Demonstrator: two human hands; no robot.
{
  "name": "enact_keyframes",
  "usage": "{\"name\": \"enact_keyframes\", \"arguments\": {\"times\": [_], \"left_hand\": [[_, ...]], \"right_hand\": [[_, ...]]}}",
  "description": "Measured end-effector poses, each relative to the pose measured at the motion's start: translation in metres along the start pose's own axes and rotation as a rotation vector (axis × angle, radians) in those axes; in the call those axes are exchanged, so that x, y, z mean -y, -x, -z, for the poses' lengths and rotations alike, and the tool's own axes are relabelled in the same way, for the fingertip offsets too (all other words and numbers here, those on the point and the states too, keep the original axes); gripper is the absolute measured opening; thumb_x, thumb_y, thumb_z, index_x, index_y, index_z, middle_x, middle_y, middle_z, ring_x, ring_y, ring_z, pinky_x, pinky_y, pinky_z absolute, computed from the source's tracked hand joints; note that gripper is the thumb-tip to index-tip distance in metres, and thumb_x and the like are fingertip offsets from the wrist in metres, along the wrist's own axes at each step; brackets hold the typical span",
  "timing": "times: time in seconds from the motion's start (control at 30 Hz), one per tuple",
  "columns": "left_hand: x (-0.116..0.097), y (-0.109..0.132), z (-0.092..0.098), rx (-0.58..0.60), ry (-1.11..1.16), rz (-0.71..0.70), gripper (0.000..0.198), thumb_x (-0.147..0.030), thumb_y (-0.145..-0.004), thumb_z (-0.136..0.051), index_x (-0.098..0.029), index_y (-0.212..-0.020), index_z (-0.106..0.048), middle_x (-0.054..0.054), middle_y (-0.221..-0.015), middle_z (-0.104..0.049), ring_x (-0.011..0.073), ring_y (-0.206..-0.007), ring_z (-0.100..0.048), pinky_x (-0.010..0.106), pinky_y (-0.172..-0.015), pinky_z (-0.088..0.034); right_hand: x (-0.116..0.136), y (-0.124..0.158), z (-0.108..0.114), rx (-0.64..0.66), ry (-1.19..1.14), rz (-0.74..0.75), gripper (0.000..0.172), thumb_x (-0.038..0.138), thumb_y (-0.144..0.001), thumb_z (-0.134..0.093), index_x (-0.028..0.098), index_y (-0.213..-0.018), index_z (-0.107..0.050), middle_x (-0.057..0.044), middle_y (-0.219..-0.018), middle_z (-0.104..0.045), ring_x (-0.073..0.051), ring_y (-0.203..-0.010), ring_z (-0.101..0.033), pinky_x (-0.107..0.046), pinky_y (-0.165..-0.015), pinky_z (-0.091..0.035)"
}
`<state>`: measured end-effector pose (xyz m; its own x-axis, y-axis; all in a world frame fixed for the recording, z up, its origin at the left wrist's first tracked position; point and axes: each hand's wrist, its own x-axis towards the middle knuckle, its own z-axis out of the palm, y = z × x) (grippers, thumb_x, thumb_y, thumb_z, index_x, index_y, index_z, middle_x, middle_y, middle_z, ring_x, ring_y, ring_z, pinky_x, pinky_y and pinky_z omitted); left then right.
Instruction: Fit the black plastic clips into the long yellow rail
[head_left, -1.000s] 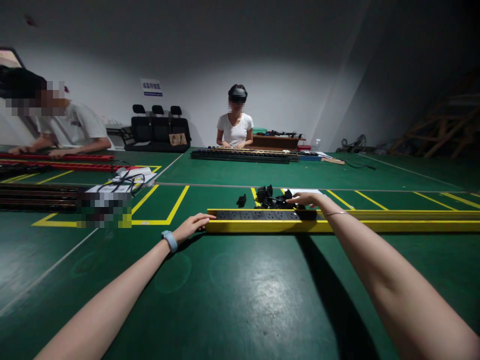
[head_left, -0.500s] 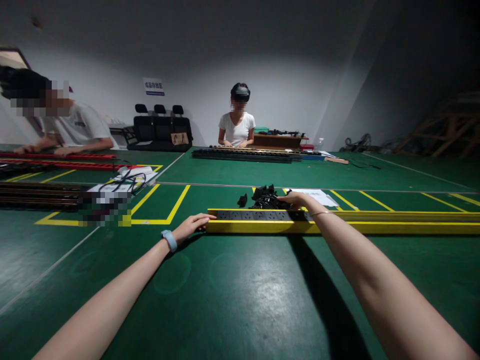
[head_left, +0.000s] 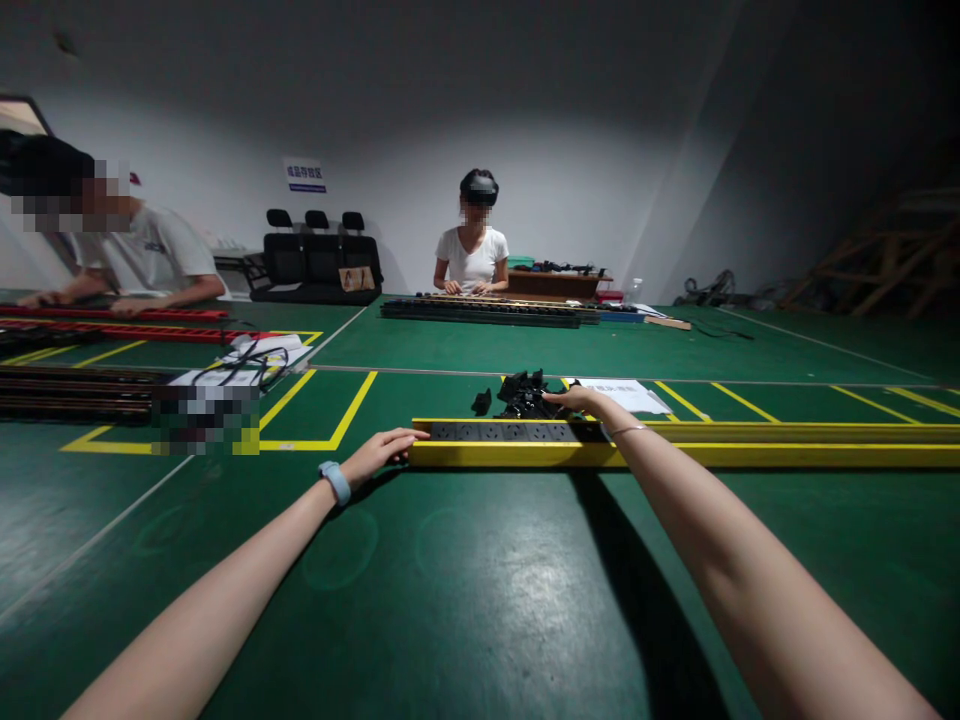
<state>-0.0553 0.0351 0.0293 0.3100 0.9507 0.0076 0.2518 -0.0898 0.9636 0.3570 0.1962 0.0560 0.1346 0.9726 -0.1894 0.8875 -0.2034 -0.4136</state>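
A long yellow rail (head_left: 750,452) lies across the green table in front of me, with a row of black socket modules (head_left: 510,431) seated in its left part. My left hand (head_left: 379,450) rests at the rail's left end, fingers stretched out against it, a pale blue band on the wrist. My right hand (head_left: 576,399) reaches over the rail into a pile of loose black parts (head_left: 523,394) just behind it. Its fingers touch the pile, and I cannot make out whether they hold a part.
A white paper sheet (head_left: 626,395) lies right of the pile. Yellow floor-style lines (head_left: 330,420) mark boxes on the table. Dark and red rails (head_left: 75,390) with cables (head_left: 247,360) lie at left. One person works at far left, another sits across at more rails (head_left: 487,310).
My right hand has slid left along the far side of the rail into the pile of black parts. My left hand has stayed at the rail's end.
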Motion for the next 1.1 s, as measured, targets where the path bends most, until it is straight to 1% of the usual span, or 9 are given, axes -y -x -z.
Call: {"name": "enact_keyframes", "arguments": {"times": [0.17,0.47,0.57,0.73,0.77,0.83,0.9,1.0,1.1], "left_hand": [[-0.001,0.001,0.0,-0.008,0.004,-0.009,0.042,-0.049,-0.078,-0.059,-0.022,-0.109,-0.069,0.007,-0.116,-0.064,0.0207,-0.094,-0.057,0.026,-0.072,-0.042],[0.003,-0.004,0.005,0.016,-0.031,-0.042,0.042,-0.049,-0.08,-0.057,-0.021,-0.108,-0.069,0.008,-0.11,-0.065,0.0163,-0.08,-0.055,0.026,-0.07,-0.041],[0.007,-0.004,0.004,-0.021,0.017,-0.042,0.042,-0.048,-0.079,-0.058,-0.019,-0.106,-0.07,0.008,-0.104,-0.066,0.0142,-0.074,-0.054,0.025,-0.067,-0.04],[0.013,-0.002,0.005,-0.07,0.178,-0.026,0.043,-0.049,-0.079,-0.058,-0.016,-0.104,-0.069,0.007,-0.085,-0.065,0.0135,-0.068,-0.055,0.026,-0.064,-0.041],[0.013,-0.001,0.008,-0.079,0.218,-0.022,0.044,-0.049,-0.079,-0.057,-0.015,-0.104,-0.069,0.008,-0.085,-0.065,0.0141,-0.068,-0.056,0.026,-0.064,-0.042],[0.008,0.0,0.014,-0.117,0.265,-0.035,0.046,-0.051,-0.081,-0.054,-0.014,-0.103,-0.069,0.009,-0.09,-0.066,0.0155,-0.071,-0.057,0.028,-0.066,-0.044],[-0.004,0.002,0.019,-0.183,0.253,-0.101,0.046,-0.052,-0.082,-0.052,-0.013,-0.1,-0.069,0.01,-0.093,-0.066,0.0166,-0.076,-0.058,0.029,-0.07,-0.045],[-0.035,0.008,0.017,-0.211,0.177,-0.239,0.046,-0.052,-0.083,-0.05,-0.014,-0.1,-0.07,0.009,-0.093,-0.066,0.0172,-0.08,-0.058,0.029,-0.075,-0.045],[-0.067,0.017,-0.002,-0.098,0.142,-0.271,0.049,-0.053,-0.083,-0.052,-0.015,-0.111,-0.065,0.009,-0.098,-0.065,0.0166,-0.078,-0.058,0.03,-0.075,-0.046]], "right_hand": [[0.016,-0.001,-0.007,-0.008,0.009,-0.081,0.052,0.058,-0.074,-0.063,0.009,-0.087,-0.068,-0.012,-0.071,-0.067,-0.026,-0.079,-0.064,-0.034,-0.069,-0.05],[0.02,0.014,0.002,-0.182,-0.142,-0.015,0.016,0.025,-0.062,-0.075,0.014,-0.058,-0.064,-0.004,-0.055,-0.06,-0.022,-0.067,-0.062,-0.026,-0.059,-0.045],[0.02,0.029,0.008,-0.258,-0.281,0.045,0.015,0.025,-0.066,-0.072,0.012,-0.068,-0.067,-0.005,-0.06,-0.063,-0.02,-0.066,-0.063,-0.025,-0.057,-0.046],[0.035,0.081,0.008,-0.356,-0.597,0.21,0.034,0.036,-0.078,-0.063,0.017,-0.107,-0.061,-0.004,-0.088,-0.069,-0.015,-0.077,-0.065,-0.024,-0.066,-0.052],[0.039,0.097,0.006,-0.345,-0.697,0.274,0.034,0.038,-0.078,-0.063,0.02,-0.107,-0.06,-0.002,-0.091,-0.069,-0.013,-0.079,-0.066,-0.023,-0.07,-0.053],[0.048,0.134,-0.001,-0.202,-1.174,0.45,0.032,0.034,-0.07,-0.073,0.021,-0.095,-0.061,-0.001,-0.091,-0.069,-0.014,-0.085,-0.066,-0.025,-0.076,-0.055],[0.058,0.171,-0.009,-0.032,-1.451,0.477,0.031,0.026,-0.064,-0.078,0.021,-0.088,-0.059,0.001,-0.09,-0.069,-0.014,-0.087,-0.066,-0.024,-0.078,-0.055],[0.073,0.215,-0.019,0.229,-1.606,0.383,0.028,0.016,-0.066,-0.074,0.019,-0.089,-0.059,-0.002,-0.097,-0.068,-0.014,-0.088,-0.066,-0.021,-0.073,-0.057],[0.091,0.238,-0.032,0.386,-1.682,0.346,0.025,0.009,-0.069,-0.067,0.017,-0.092,-0.059,-0.003,-0.105,-0.067,-0.014,-0.1,-0.063,-0.024,-0.084,-0.056]]}}
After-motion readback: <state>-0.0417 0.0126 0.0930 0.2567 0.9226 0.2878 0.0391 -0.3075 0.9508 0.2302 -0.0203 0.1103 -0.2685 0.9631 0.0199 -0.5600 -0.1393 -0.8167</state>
